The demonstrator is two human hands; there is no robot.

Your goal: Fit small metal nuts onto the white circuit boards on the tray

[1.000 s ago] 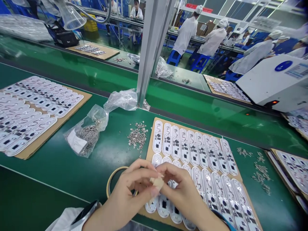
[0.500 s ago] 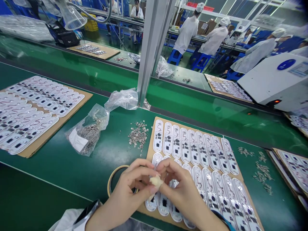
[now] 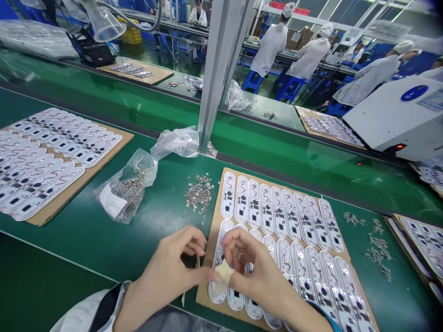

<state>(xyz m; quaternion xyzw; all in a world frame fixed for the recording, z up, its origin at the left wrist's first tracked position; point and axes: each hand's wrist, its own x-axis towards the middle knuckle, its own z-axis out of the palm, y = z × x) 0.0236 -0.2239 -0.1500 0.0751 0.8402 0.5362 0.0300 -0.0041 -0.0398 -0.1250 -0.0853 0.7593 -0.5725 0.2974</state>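
My left hand (image 3: 171, 269) and my right hand (image 3: 258, 276) meet over the near left corner of a cardboard sheet (image 3: 216, 203). Both pinch a small beige piece of tape (image 3: 223, 272) between their fingertips. The sheet carries two rows of white oblong circuit boards (image 3: 277, 214), and the tape hangs just above the nearest boards of the front row. A loose heap of small metal parts (image 3: 199, 191) lies on the green belt just beyond my left hand. The tape roll is hidden under my left hand.
A clear bag of metal parts (image 3: 122, 193) lies to the left, beside another cardboard sheet of boards (image 3: 51, 157). A metal post (image 3: 218, 69) stands behind. A white machine (image 3: 398, 115) sits far right. More small parts (image 3: 375, 244) lie right. People in white coats work beyond.
My hands have sunk a little toward me and the tape piece has come down onto the front row of boards. The tape roll, seen before by my left hand, is now covered.
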